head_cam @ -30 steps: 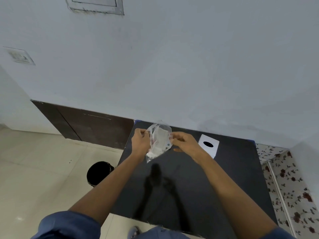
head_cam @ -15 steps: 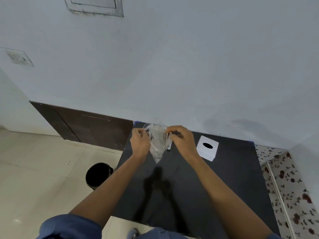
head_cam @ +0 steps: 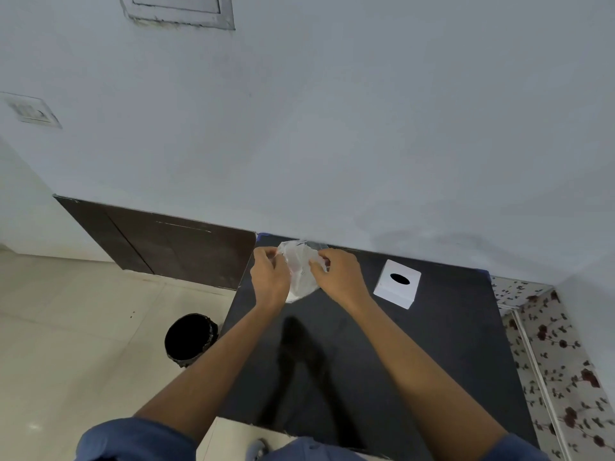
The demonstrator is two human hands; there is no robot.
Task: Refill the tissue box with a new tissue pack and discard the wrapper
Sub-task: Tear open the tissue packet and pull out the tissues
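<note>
Black tabletop (head_cam: 416, 361) set against a pale grey wall, seen from above. Left hand (head_cam: 270, 277) and right hand (head_cam: 339, 276) are both closed on a tissue pack (head_cam: 301, 271) in clear crinkled wrapper, held between them above the far left part of the table; the left hand's fingers pinch the wrapper's left edge, and the right hand's fingertips pinch its upper right edge. The pack's lower end hangs between the two wrists. White tissue box (head_cam: 397, 283) with a dark oval opening on top rests on the table to the right of the right hand, apart from it. Black waste bin (head_cam: 190, 341) stands on the tiled floor just beside the table's left edge. Blue sleeves (head_cam: 133, 440) show at the bottom.
</note>
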